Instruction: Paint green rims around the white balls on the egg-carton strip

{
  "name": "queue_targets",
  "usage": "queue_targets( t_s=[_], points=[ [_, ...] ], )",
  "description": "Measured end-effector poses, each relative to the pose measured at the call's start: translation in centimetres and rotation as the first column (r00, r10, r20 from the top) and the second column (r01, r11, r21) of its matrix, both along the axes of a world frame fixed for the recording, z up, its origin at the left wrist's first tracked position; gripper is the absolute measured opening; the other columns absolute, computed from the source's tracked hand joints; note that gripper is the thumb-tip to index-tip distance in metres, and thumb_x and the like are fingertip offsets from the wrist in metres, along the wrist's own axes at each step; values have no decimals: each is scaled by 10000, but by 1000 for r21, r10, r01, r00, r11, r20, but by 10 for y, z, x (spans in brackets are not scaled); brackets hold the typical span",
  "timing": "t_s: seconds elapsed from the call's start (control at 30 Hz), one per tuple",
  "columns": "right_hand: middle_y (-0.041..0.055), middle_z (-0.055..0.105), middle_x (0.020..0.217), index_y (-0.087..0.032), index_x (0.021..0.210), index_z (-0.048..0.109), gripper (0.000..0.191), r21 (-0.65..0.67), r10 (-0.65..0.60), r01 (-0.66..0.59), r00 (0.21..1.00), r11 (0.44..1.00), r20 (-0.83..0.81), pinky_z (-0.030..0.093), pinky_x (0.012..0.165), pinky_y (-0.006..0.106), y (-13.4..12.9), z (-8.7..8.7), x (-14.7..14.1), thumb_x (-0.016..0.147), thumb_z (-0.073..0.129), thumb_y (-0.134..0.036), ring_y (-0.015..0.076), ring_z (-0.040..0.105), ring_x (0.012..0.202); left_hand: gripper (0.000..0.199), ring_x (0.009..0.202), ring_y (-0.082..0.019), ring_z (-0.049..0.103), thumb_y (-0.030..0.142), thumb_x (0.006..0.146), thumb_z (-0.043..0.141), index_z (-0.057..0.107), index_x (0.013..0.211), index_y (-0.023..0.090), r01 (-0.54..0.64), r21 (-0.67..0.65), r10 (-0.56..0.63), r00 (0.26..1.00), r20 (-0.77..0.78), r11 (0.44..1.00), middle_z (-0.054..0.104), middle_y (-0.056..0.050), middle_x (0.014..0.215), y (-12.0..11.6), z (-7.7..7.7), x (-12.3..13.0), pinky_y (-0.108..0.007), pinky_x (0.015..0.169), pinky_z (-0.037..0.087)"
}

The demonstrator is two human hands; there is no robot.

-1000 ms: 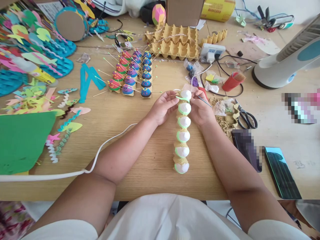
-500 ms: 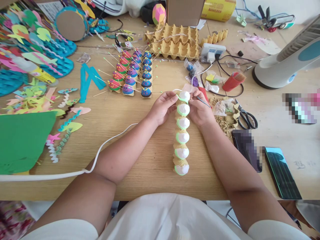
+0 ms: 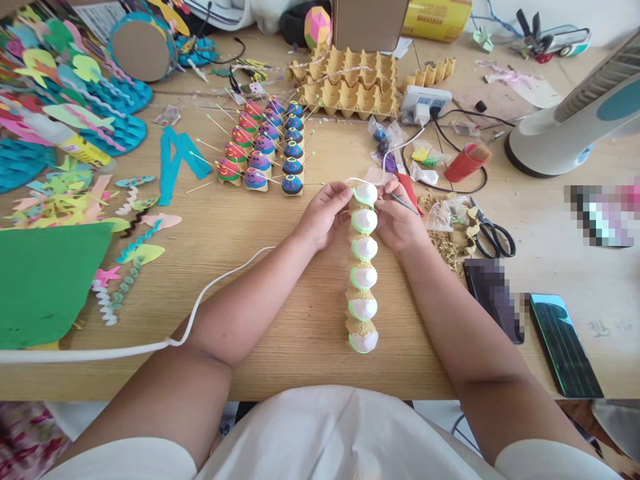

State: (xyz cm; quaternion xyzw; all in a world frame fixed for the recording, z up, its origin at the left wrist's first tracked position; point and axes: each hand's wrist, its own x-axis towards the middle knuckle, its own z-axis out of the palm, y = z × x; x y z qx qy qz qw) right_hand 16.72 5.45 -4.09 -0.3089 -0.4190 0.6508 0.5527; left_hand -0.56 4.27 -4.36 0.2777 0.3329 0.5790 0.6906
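A strip of egg carton (image 3: 361,325) lies lengthwise in front of me, its bumps topped with white domes that look like modelling clay. Bright green edging (image 3: 353,280) runs round part of each dome. At the far end, my left hand (image 3: 327,212) is closed on the strip's left side, thumb and fingertips beside the green edging of the last dome. From the right, my right hand (image 3: 403,220) closes around a thin blue stick-like tool (image 3: 403,202), its fingertips touching the same end. The fingertips behind the strip are partly hidden.
Painted egg-carton strips (image 3: 260,160) with pins stand beyond my left hand. Paper cut-outs (image 3: 145,253) and green card (image 3: 50,287) lie left. Scissors (image 3: 493,233), phones (image 3: 565,343), a red cup (image 3: 467,163) and a power strip (image 3: 427,100) are right. A white cable (image 3: 215,277) crosses my left arm.
The far end of the carton strip has shifted slightly left and toward me. Both hands stay at that end, with only small finger movements; the blue tool has tipped a little.
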Motion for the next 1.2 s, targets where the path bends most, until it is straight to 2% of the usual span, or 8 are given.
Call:
queue_targets(
  t_s=[0.1,0.27,0.47,0.63,0.8,0.97,1.03,1.2],
  points=[
    [-46,615,921,-318,924,529,445,16,0,0,1000,1000,12,587,864,365,1,-1,0,669,887,-248,173,614,863,334,753,-93,693,361,841,959,657,943,260,-5,6,5,1000,2,1000,694,79,840,1,-3,0,-238,711,534],
    [-48,608,911,-309,897,538,438,0,1,-1,1000,1000,-14,562,793,329,0,-2,-1,644,884,-219,161,592,838,254,698,-85,666,288,875,918,675,939,249,-6,2,6,999,41,1000,696,72,818,2,-4,0,-222,679,515],
    [-47,595,911,-312,908,522,441,23,-21,20,1000,1000,8,566,806,332,1,-4,-1,670,887,-244,159,600,839,221,829,-170,734,394,943,843,673,969,256,3,-49,-1,999,33,999,738,22,857,4,-3,-2,-296,767,539],
    [-45,561,892,-308,907,507,461,62,-75,74,997,995,6,554,789,301,5,-4,1,665,895,-254,147,591,848,185,778,-157,704,154,898,804,653,957,245,55,-153,-35,990,134,987,745,31,846,3,-2,-2,-309,798,528],
    [-57,565,904,-291,896,517,443,59,-60,63,997,996,-39,542,768,244,2,3,0,677,895,-218,106,580,830,253,739,-132,704,-19,892,679,675,976,219,90,-217,-46,979,199,972,750,33,835,-4,10,0,-280,747,500],
    [-70,577,937,-278,877,539,420,-12,-33,32,998,999,-61,552,786,221,-2,11,2,673,888,-167,81,596,840,255,727,-154,705,-24,941,611,683,898,217,36,-254,23,974,227,967,772,18,831,-5,18,-1,-290,750,488],
    [-73,580,948,-276,877,552,431,-53,-29,26,998,998,-47,549,774,215,-3,12,3,656,904,-164,76,600,840,262,780,-179,729,-7,946,614,697,891,235,25,-265,39,972,233,964,782,16,832,-4,18,-3,-305,788,498],
    [-68,592,914,-280,878,565,468,-67,41,-41,999,997,-9,546,768,236,-4,10,4,649,971,-233,98,590,838,315,879,-210,777,33,966,620,775,1066,288,65,-274,11,963,268,959,807,8,847,-1,12,-7,-333,837,520]
  ],
)
